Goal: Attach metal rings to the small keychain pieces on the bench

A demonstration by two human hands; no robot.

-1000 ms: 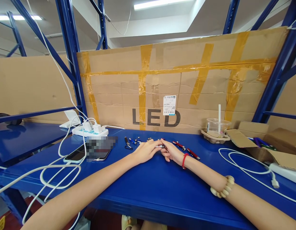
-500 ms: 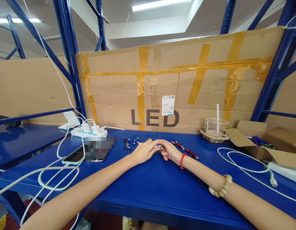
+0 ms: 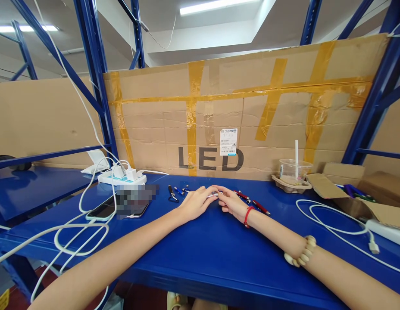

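My left hand point(image 3: 196, 202) and my right hand point(image 3: 230, 201) meet at the back of the blue table point(image 3: 200, 254). Both have fingers curled round a small silver metal part point(image 3: 214, 195) pinched between them. Red pen-like sticks point(image 3: 251, 200) lie just right of my right hand. Small blue and black pieces and a black clip point(image 3: 173, 193) lie just left of my left hand. My right wrist carries a red band and a bead bracelet point(image 3: 299, 255).
A phone point(image 3: 103, 211) and white cables point(image 3: 77, 234) lie at the left, by a white power strip point(image 3: 121, 175). A taped cardboard wall marked LED point(image 3: 213, 158) closes the back. A plastic cup with straw point(image 3: 294, 171), open cardboard boxes point(image 3: 355, 193) and a white cable point(image 3: 335, 224) lie right.
Both hands stay joined on the small silver part and shift slightly toward the cardboard wall; the view has wobbled a little.
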